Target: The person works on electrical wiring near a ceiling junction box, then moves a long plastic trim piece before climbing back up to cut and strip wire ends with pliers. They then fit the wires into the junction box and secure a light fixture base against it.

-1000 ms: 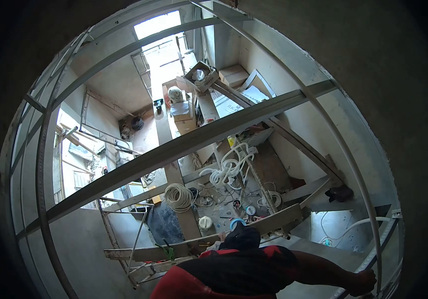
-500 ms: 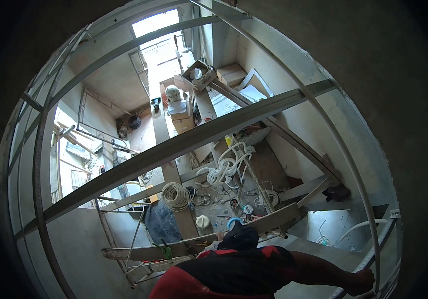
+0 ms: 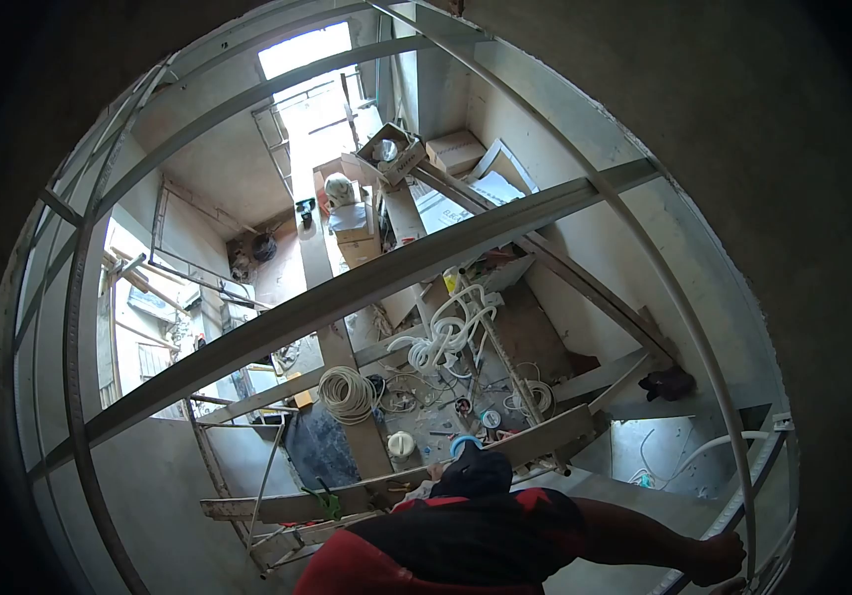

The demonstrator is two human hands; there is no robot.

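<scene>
Neither my left hand nor my right hand shows clearly as my own. In the head view, a person in a dark cap (image 3: 476, 474) and a red and black shirt (image 3: 486, 535) is at the bottom, seen from above and behind. This person's arm stretches out to the right, ending in a closed hand (image 3: 719, 558) beside a thin curved metal pipe (image 3: 727, 397) and a metal channel (image 3: 729, 518). What the hand grips, if anything, is hard to make out. A pale shape left of the cap is too small to name.
A metal beam (image 3: 347, 305) crosses the view above the room. Wooden planks (image 3: 560, 433) rest on scaffolding below. On the floor are a coil of cable (image 3: 347, 394), tangled white hose (image 3: 441, 337), a white container (image 3: 401, 445) and a cardboard box (image 3: 456, 152).
The room has shifted slightly left in the view. The person's body and outstretched arm keep nearly the same pose.
</scene>
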